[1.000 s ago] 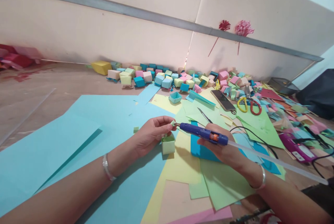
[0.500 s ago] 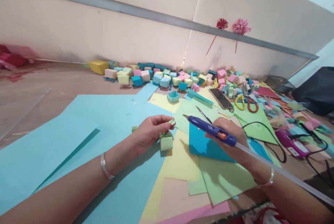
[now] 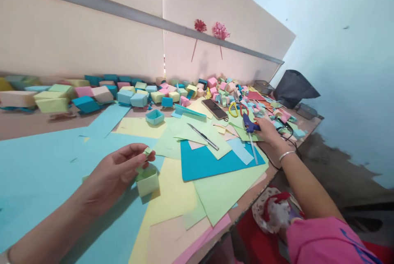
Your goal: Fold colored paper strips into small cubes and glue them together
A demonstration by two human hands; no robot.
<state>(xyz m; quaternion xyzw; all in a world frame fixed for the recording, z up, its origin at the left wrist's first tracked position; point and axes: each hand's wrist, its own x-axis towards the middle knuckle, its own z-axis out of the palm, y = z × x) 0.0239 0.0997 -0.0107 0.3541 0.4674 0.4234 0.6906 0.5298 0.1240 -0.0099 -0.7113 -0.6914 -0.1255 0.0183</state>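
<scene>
My left hand (image 3: 115, 171) pinches a small folded green paper piece (image 3: 147, 151) between thumb and fingertips, just above a small green paper box (image 3: 148, 182) that rests on the coloured sheets. My right hand (image 3: 267, 131) is stretched out to the right over the paper pile, its fingers closed on the blue glue gun (image 3: 250, 124). The gun stands nose-up among the scraps, and its clear glue stick (image 3: 254, 152) trails back toward me.
Rows of coloured paper cubes (image 3: 135, 97) line the wall. A phone (image 3: 214, 109), yellow-and-red scissors (image 3: 236, 109), a craft knife (image 3: 203, 136) and a teal open box (image 3: 154, 116) lie on loose sheets. A black bag (image 3: 292, 87) sits at the far right, near the table's edge (image 3: 246, 198).
The camera has swung right. My right hand has carried the glue gun away from the green piece, out to the right side of the table. My left hand keeps its pinch.
</scene>
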